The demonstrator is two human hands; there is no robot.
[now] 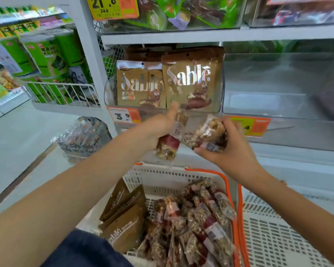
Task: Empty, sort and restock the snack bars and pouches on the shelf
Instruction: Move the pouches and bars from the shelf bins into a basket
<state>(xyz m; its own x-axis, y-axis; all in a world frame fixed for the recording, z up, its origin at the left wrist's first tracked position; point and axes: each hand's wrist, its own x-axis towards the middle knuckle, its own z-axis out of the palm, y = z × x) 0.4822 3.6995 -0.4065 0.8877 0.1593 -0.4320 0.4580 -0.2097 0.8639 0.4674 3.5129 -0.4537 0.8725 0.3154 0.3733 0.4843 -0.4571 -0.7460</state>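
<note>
We see the left hand [158, 130] gripping one snack bar [170, 143] and the right hand [229, 143] clutching several bars [206, 133] — both before the shelf [200, 35]. Brown pouches [193, 81] stand upright there; more bars fill the basket [174, 176] below.

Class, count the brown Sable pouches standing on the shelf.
2: left pouch and right pouch, side by side above the price tag. More seem to stand behind them, mostly hidden.

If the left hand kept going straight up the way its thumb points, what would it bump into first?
Probably the brown Sable pouch standing on the shelf: the left hand, holding a snack bar, points up at its lower edge. Depth is unclear.
</note>
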